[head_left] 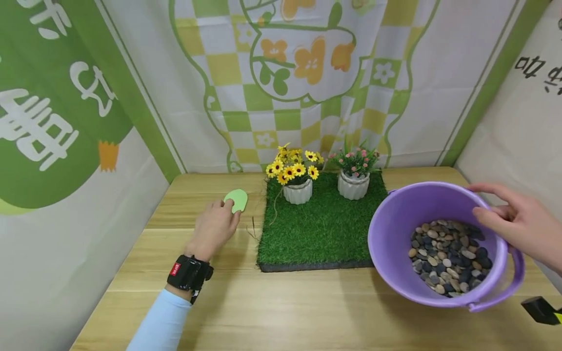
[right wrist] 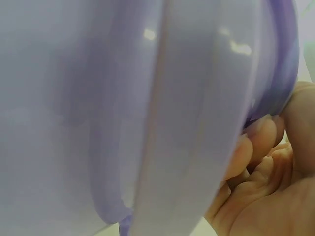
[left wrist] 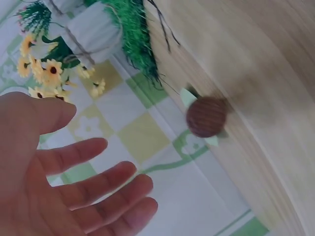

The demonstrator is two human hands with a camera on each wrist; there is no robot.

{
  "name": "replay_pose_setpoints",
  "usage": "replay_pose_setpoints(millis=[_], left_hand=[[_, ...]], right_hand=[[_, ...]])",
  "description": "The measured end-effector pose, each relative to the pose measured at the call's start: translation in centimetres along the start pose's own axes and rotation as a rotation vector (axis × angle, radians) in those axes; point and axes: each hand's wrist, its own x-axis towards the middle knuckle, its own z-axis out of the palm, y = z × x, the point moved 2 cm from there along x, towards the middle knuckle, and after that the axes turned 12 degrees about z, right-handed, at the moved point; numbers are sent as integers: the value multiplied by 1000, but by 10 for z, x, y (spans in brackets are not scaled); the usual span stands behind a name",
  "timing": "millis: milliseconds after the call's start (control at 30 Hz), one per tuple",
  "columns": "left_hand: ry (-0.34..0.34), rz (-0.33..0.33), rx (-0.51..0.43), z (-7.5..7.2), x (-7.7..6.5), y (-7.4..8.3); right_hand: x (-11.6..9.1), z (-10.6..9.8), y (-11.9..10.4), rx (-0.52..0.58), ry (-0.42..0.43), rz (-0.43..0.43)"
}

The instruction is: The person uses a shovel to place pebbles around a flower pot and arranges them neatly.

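My left hand reaches over the left part of the table, its fingertips overlapping a light green piece with a rounded end. In the left wrist view the fingers are spread and loosely bent, with nothing between them. Apart from them there sits a round brown piece with pale green leaf-like tips. On the right, my right hand grips the rim of a purple bucket, thumb over the inner side and fingers curled under the outer edge. Mixed pebbles lie inside it.
A square of artificial grass lies mid-table, partly overlapped by the bucket. Two white pots stand on it, one with yellow flowers, one with pink flowers. A patterned curtain hangs behind. The bucket's handle hangs down at right.
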Motion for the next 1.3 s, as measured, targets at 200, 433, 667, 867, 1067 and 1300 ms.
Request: replay_pose_setpoints(millis=[200, 433, 667, 867, 1067, 1300], left_hand=[[-72, -89, 28, 7, -13, -10], [-126, -155, 2, 13, -16, -30], [-204, -177, -30, 14, -10, -38], [-323, -192, -60, 22, -6, -41], [-360, -202, -44, 30, -8, -45], [-346, -219, -46, 39, -13, -46]], right_hand=[[-1, 0, 1, -31, 5, 12], [2, 4, -6, -79, -14, 28], [1, 5, -6, -51, -10, 45], [-1, 3, -1, -19, 3, 54], [-3, 8, 0, -27, 15, 27], [-3, 10, -4, -12, 20, -5]])
